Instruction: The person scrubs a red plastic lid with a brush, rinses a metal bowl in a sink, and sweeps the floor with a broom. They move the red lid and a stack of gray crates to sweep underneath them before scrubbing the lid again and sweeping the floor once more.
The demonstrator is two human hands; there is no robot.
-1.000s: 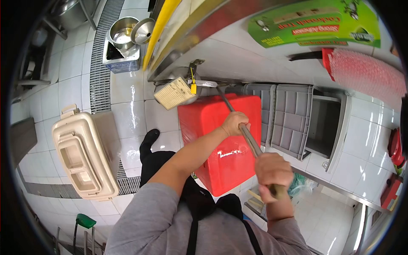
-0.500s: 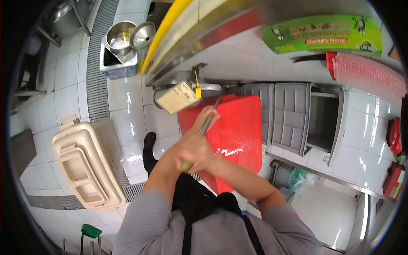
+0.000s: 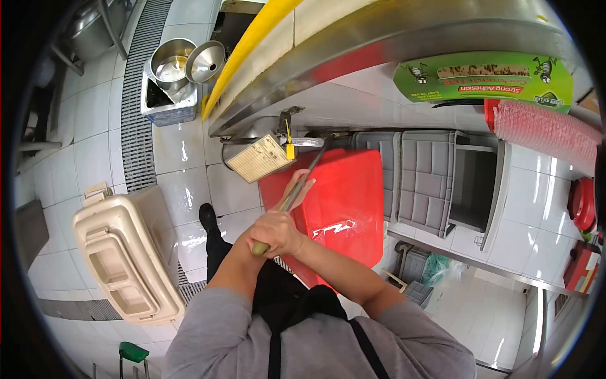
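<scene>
Both my hands are on a long thin pole (image 3: 289, 201) with a yellowish butt end. My right hand (image 3: 278, 232) is closed round the pole near that butt. Higher up, my left hand (image 3: 299, 187) holds it too, fingers partly hidden, with the right hand crossing in front of the left forearm. The pole slants up and right over a large red plastic bin (image 3: 347, 202). Its far end goes toward the dark gap by the wall, and what is on it cannot be made out.
A cream lidded bin (image 3: 82, 234) stands at left. Beyond it are a metal pot (image 3: 169, 71) and a funnel (image 3: 206, 63) on a box. Grey crates (image 3: 426, 183) stand right of the red bin. A tag card (image 3: 261, 159) hangs under the steel counter edge (image 3: 353, 60). My shoe (image 3: 207, 218) is on tiles.
My hands and the pole's butt have shifted slightly left and toward me. The whole view has tipped a little, so surroundings sit slightly lower. Both hands keep their hold.
</scene>
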